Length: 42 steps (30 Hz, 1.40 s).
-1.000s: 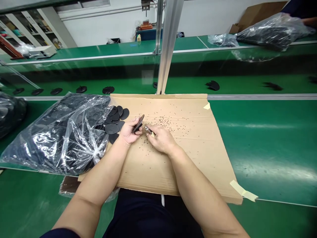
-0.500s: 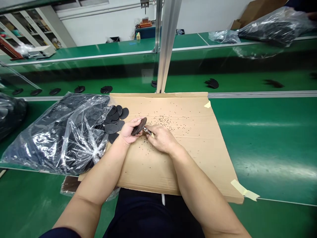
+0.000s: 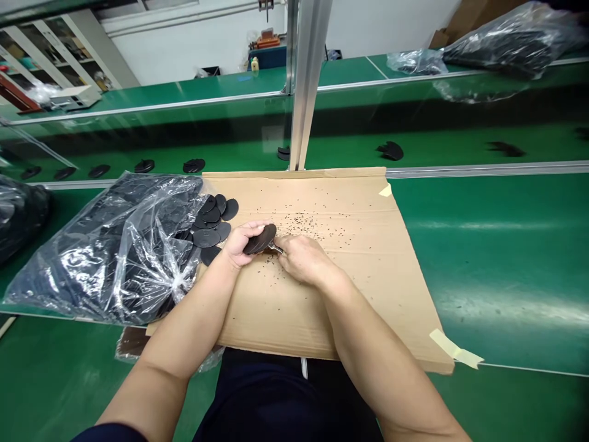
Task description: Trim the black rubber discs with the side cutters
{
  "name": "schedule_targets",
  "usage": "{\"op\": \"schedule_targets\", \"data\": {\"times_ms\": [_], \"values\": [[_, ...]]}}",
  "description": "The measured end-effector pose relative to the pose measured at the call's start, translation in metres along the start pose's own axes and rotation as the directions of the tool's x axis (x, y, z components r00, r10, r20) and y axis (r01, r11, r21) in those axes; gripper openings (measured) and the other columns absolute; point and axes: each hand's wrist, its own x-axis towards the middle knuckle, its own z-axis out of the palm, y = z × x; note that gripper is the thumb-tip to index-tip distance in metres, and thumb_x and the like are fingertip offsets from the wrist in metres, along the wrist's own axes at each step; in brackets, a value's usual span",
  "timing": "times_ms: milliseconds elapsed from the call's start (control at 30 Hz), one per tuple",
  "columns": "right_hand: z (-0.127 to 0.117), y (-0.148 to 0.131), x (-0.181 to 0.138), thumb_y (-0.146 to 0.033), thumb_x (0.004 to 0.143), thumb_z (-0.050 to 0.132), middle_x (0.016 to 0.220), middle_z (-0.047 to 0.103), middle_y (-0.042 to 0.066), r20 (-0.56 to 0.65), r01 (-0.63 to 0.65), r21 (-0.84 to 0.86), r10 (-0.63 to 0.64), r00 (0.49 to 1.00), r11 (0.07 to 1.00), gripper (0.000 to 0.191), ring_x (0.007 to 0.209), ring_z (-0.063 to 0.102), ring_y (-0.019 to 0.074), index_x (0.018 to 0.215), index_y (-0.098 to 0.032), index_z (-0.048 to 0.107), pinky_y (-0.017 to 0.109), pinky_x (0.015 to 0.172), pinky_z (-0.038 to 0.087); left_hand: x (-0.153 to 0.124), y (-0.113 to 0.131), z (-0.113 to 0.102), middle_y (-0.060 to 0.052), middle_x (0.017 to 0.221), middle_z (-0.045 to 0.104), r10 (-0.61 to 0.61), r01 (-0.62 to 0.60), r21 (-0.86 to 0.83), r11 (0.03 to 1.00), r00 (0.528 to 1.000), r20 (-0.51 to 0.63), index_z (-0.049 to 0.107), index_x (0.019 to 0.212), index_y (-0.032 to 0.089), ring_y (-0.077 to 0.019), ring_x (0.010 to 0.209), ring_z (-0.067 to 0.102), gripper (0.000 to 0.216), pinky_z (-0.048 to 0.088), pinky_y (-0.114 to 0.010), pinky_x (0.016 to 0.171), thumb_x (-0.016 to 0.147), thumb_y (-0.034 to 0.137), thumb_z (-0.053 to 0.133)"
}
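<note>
My left hand [image 3: 240, 243] grips a round black disc [image 3: 261, 239], tilted, with the thumb along its upper side. In my right hand [image 3: 301, 258] are small metal clippers [image 3: 275, 247], mostly hidden by the fingers. Their shiny end meets the right edge of the disc; exact contact cannot be made out. Beneath both hands lies a flat cardboard sheet [image 3: 276, 325], strewn with tiny black bits [image 3: 301, 220]. Left of my left hand, several loose black discs [image 3: 207, 237] spill from the mouth of a clear plastic bag [image 3: 124, 258] full of similar discs.
A metal post [image 3: 304, 86] rises behind the cardboard. Small piles of black pieces [image 3: 390, 150] sit along the green belt [image 3: 340, 147] beyond. Yellowish tape [image 3: 455, 350] marks the sheet's right front corner. Another dark plastic bag [image 3: 21, 212] stands at far left.
The disc has turned so more of its flat face shows, and it has shifted slightly right. My right hand has rotated a little and moved slightly right with the clippers.
</note>
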Motion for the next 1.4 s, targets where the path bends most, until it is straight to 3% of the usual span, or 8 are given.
{"op": "schedule_targets", "data": {"times_ms": [267, 433, 600, 800, 967, 1133, 1300, 1400], "values": [[0.009, 0.005, 0.005, -0.018, 0.079, 0.055, 0.084, 0.069, -0.001, -0.098, 0.005, 0.49, 0.05, 0.994, 0.871, 0.029, 0.076, 0.06, 0.0166, 0.102, -0.025, 0.071, 0.026, 0.069, 0.043, -0.006, 0.011, 0.0, -0.001, 0.063, 0.053, -0.02, 0.037, -0.134, 0.99, 0.992, 0.125, 0.063, 0.09, 0.01, -0.0067, 0.04, 0.044, 0.015, 0.023, -0.013, 0.03, 0.077, 0.01, 0.055], [0.012, 0.009, 0.01, -0.028, 0.074, 0.064, 0.057, 0.054, -0.006, -0.041, -0.122, 0.895, 0.351, 0.935, 0.43, 0.041, 0.05, 0.045, 0.0099, 0.114, -0.019, 0.067, 0.023, 0.051, 0.035, -0.013, 0.015, -0.005, -0.001, 0.066, 0.045, 0.042, 0.031, -0.272, 0.962, 0.965, 0.259, 0.063, 0.093, 0.01, -0.0047, 0.042, 0.036, 0.022, 0.022, -0.012, 0.032, 0.08, 0.012, 0.046], [0.002, 0.012, 0.011, -0.02, 0.069, 0.066, 0.059, 0.057, -0.003, 0.13, -0.087, 0.987, 0.349, 0.928, -0.135, 0.04, 0.046, 0.044, 0.0089, 0.109, -0.015, 0.064, 0.021, 0.045, 0.035, -0.014, 0.013, -0.008, 0.0, 0.066, 0.04, 0.07, 0.023, -0.289, 0.957, 0.95, 0.306, 0.063, 0.094, 0.012, -0.0042, 0.042, 0.031, 0.023, 0.018, -0.013, 0.033, 0.081, 0.014, 0.044], [-0.004, 0.019, 0.012, -0.013, 0.073, 0.058, 0.06, 0.057, -0.002, 0.219, -0.066, 0.885, 0.287, 0.933, -0.46, 0.03, 0.051, 0.05, 0.0111, 0.102, -0.015, 0.061, 0.024, 0.051, 0.044, -0.015, 0.012, -0.009, 0.001, 0.064, 0.038, 0.081, 0.004, -0.267, 0.964, 0.948, 0.308, 0.063, 0.091, 0.014, -0.0048, 0.038, 0.027, 0.019, 0.019, -0.017, 0.033, 0.083, 0.018, 0.046], [-0.001, 0.027, 0.016, -0.014, 0.074, 0.056, 0.06, 0.057, -0.002, 0.232, -0.045, 0.849, 0.294, 0.927, -0.527, 0.027, 0.052, 0.051, 0.0125, 0.101, -0.015, 0.059, 0.027, 0.054, 0.046, -0.017, 0.013, -0.004, 0.002, 0.063, 0.043, 0.095, -0.016, -0.243, 0.97, 0.944, 0.316, 0.063, 0.089, 0.014, -0.0055, 0.038, 0.033, 0.015, 0.022, -0.016, 0.032, 0.08, 0.016, 0.051], [0.004, 0.031, 0.019, -0.016, 0.075, 0.057, 0.06, 0.057, -0.003, 0.227, -0.015, 0.85, 0.341, 0.912, -0.526, 0.027, 0.052, 0.05, 0.0121, 0.101, -0.017, 0.059, 0.027, 0.055, 0.045, -0.013, 0.021, 0.01, -0.003, 0.075, 0.06, 0.161, -0.157, -0.098, 0.983, 0.986, 0.037, 0.064, 0.094, 0.018, -0.0113, 0.063, 0.059, 0.019, 0.046, -0.017, 0.048, 0.075, 0.014, 0.065], [0.008, 0.033, 0.022, -0.018, 0.071, 0.06, 0.06, 0.056, -0.004, 0.208, 0.011, 0.861, 0.372, 0.904, -0.509, 0.03, 0.052, 0.051, 0.0125, 0.101, -0.017, 0.059, 0.027, 0.055, 0.045, 0.02, 0.056, 0.018, -0.008, 0.093, 0.068, 0.41, -0.393, 0.135, 0.91, 0.901, -0.141, 0.065, 0.092, 0.014, -0.0207, 0.091, 0.065, 0.027, 0.054, -0.034, 0.082, 0.066, 0.014, 0.074], [0.009, 0.033, 0.023, -0.018, 0.07, 0.061, 0.061, 0.056, -0.003, 0.211, 0.019, 0.855, 0.381, 0.9, -0.519, 0.03, 0.053, 0.051, 0.0121, 0.101, -0.017, 0.06, 0.026, 0.055, 0.045, 0.057, 0.093, 0.017, -0.006, 0.093, 0.068, 0.603, -0.483, 0.41, 0.774, 0.759, -0.245, 0.065, 0.092, 0.015, -0.0209, 0.096, 0.063, 0.025, 0.049, -0.035, 0.091, 0.068, 0.013, 0.073]]}}
